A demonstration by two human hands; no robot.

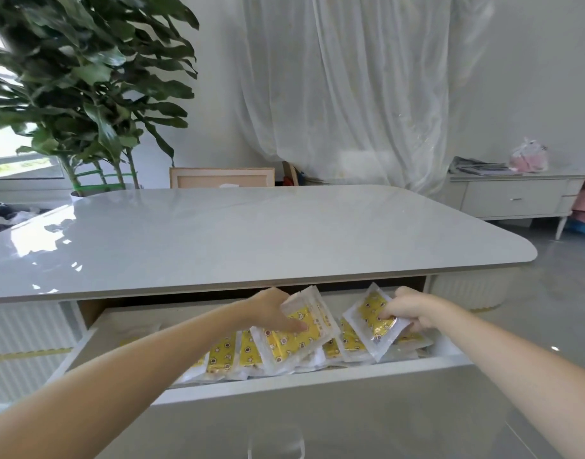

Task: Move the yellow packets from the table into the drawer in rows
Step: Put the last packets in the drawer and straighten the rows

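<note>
Yellow packets (222, 354) in clear-edged wrappers lie inside the open drawer (317, 376), which is pulled out from under the glossy white worktop (251, 233). They overlap in a loose row from about the middle of the drawer to its right end, just behind the front wall. The left part of the drawer shows its pale floor.

Both bare arms reach in over the drawer front. The left hand (271, 313) grips a bundle of packets (294, 342) near the middle of the row, its fingers curled across the top yellow face. The bundle is tilted with its far edge raised, and I cannot tell how many packets it holds. The right hand (408, 309) pinches 1 tilted packet (372, 318) by its right edge, fingers curled round it, above the packets at the right end of the row. The 2 hands are near each other but apart.

Leaf reflections show on the left of the worktop. Behind it stand a leafy potted plant (86, 77) on the left and a translucent white curtain (350, 77) in the middle. On the right is a pale sideboard (513, 197) with a pink bag (529, 158) on top.
</note>
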